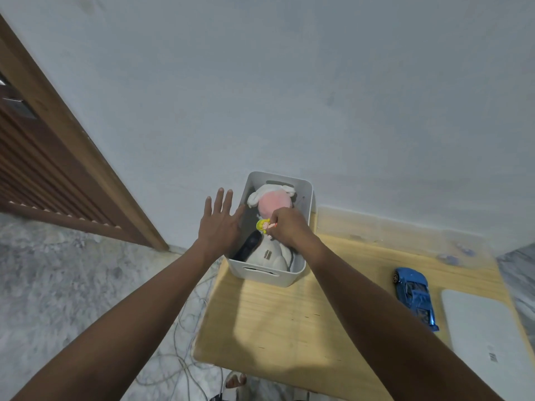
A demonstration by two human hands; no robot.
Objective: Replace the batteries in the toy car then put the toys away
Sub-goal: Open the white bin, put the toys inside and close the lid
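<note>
The left hand (pixel 220 224) is spread flat against the left wall of the white bin (pixel 307 198) on the wooden table (pixel 278 322). Inside lie a pink plush (pixel 273 204) and a white toy (pixel 267 256). The right hand (pixel 286 225) pinches a small yellow-haired doll (pixel 264 226) over them. The shiny blue toy car (pixel 414 297) lies far right, beside a white pad (pixel 486 342).

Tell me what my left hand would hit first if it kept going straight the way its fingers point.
Probably the wall. The left hand is flat, fingers pointing away beside the white bin, seemingly passing its left side, though depth is hard to judge.
</note>
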